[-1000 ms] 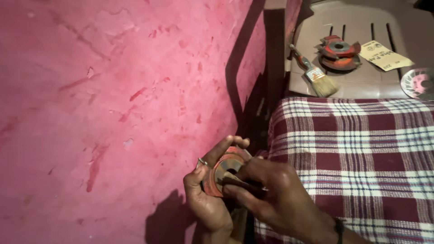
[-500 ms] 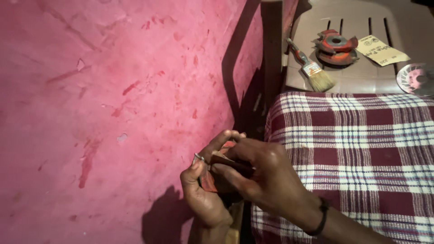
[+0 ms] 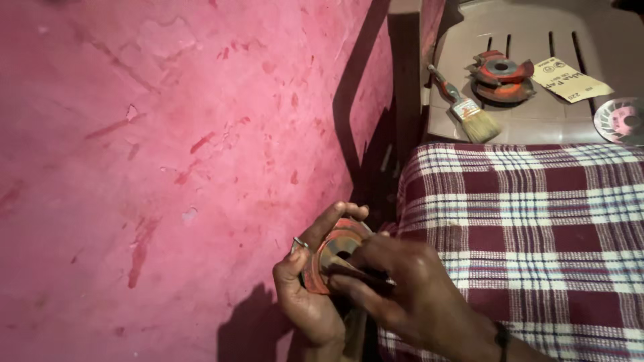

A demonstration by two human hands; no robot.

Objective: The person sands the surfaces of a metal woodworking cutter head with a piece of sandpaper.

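Left hand (image 3: 305,295) clamped around red cutter disc (image 3: 335,251) beside the pink wall (image 3: 168,167); right hand (image 3: 409,295) fingers pinch a small piece at its hub, likely mid-fitting. Similar disc (image 3: 500,75), brush (image 3: 466,107) on chair.

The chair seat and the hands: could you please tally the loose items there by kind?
Red cutter discs: 3, one in the left hand at, two stacked at and
Paintbrush: 1
Paper sheet: 1
Silver disc: 1
Total: 6
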